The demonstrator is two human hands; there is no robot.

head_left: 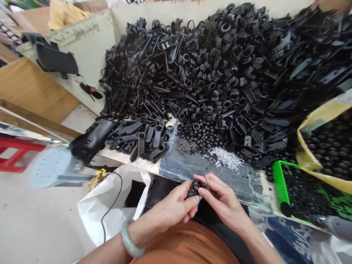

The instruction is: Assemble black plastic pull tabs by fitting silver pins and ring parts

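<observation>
My left hand pinches a small black part of hard, plastic-looking material between thumb and fingers, just over my lap at the table's edge; my right hand has its fingertips narrowed at the part's other end, and I cannot tell whether they grip it or some smaller piece. A smooth, pale green bangle circles my left wrist, above my orange clothing. Just beyond my fingers, bright silver pins lie scattered on a scuffed, grey tabletop sheet, near a heap of duller brownish pins. Behind them rise matte black mounds: long round-ended levers at left, ribbed rings in the middle, flat pointed pieces at right. To my right, a glossy green bin holds tiny black bits, below a crinkled yellow sack of round black balls. Lower right, blue sacking carries white lettering, too blurred to read.
</observation>
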